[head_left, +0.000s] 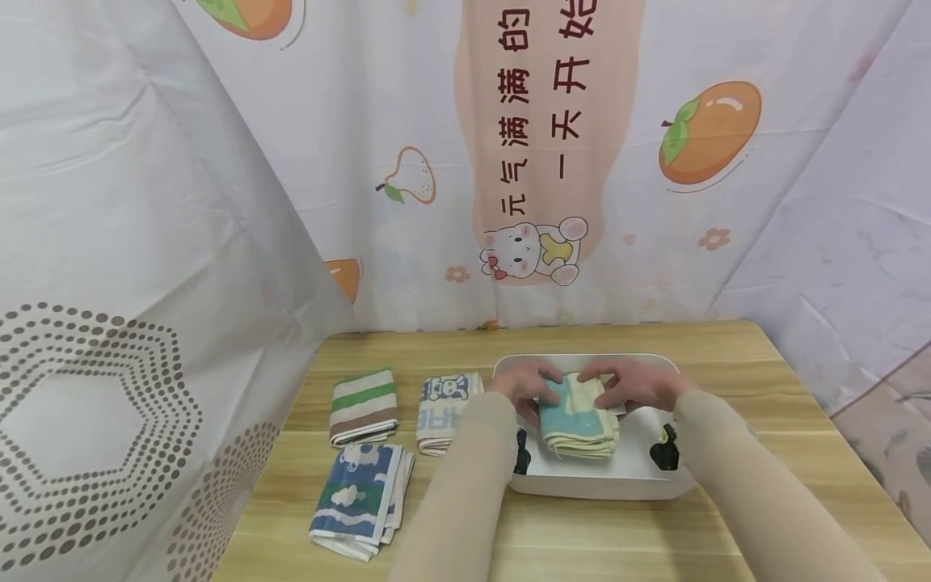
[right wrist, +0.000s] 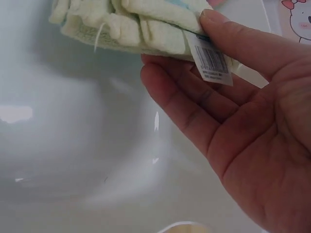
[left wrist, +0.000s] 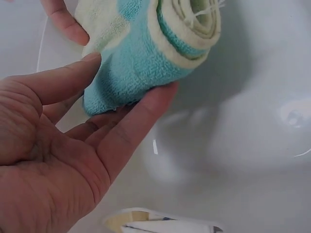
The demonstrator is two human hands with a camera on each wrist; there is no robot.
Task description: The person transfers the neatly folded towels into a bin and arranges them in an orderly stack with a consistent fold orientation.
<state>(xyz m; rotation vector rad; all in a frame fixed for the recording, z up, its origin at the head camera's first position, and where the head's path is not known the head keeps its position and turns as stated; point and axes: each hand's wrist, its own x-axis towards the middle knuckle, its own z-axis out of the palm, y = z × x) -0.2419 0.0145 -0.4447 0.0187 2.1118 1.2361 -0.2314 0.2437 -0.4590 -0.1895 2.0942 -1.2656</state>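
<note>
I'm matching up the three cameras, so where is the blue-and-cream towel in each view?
Head: low, right of centre, the towel between left hand and right hand.
Left wrist: top centre, the towel, mostly blue.
Right wrist: top edge, left of centre, the towel, cream folds showing.
Shared landmark: the white container, visible in all three.

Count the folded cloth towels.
4: striped green-brown towel, rear left; blue-green towel, front left; blue-white towel, right of striped; turquoise-cream towel, between left hand and right hand. Others may hide underneath.
</note>
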